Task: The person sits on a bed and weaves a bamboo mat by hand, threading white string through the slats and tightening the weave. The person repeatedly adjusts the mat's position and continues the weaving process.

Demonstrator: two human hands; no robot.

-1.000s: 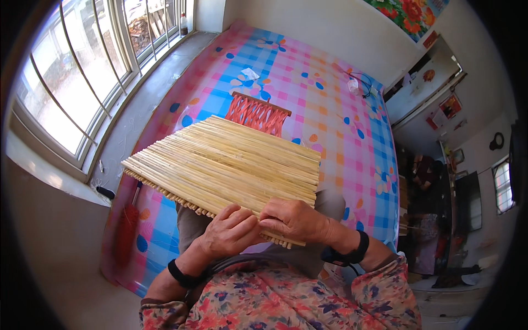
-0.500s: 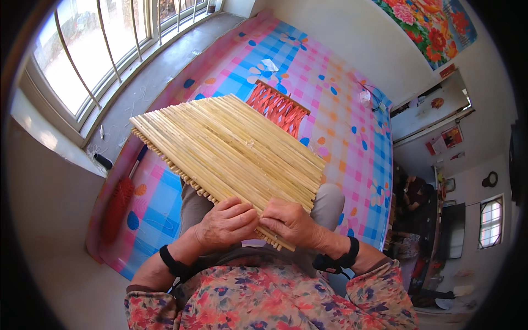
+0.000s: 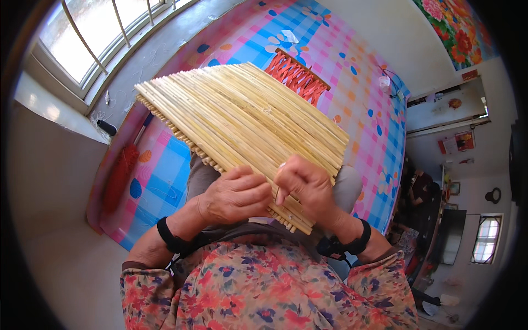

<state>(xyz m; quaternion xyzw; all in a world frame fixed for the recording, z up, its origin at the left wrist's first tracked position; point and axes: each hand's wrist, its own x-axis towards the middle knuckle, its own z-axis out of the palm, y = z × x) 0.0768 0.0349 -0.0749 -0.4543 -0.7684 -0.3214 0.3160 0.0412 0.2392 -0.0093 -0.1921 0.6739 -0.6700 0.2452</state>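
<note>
A flat mat of pale yellow stalks [image 3: 236, 115], laid side by side in layers, slants across my lap with its near corner toward my waist. My left hand [image 3: 236, 192] is closed at the mat's near left edge, its fingers curled over the stalk ends and its thumb hidden. Above the near corner, my right hand [image 3: 305, 184] is closed with the index finger bent downward. Whatever it pinches is too small to make out. The two hands are close together, knuckles facing each other.
A checked, flowered bed cover [image 3: 341, 110] spreads beyond the mat. On it lie a red-laced wooden frame [image 3: 297, 76], a white packet [image 3: 290, 36] and a red duster [image 3: 121, 176]. A dark thread spool [image 3: 106, 127] rests near the barred window [image 3: 91, 38]. A person [image 3: 421, 187] is at the far right.
My right hand has lifted slightly from the mat's near corner and turned. My left hand has shifted a little right and stays at the edge. The view has tilted downward somewhat.
</note>
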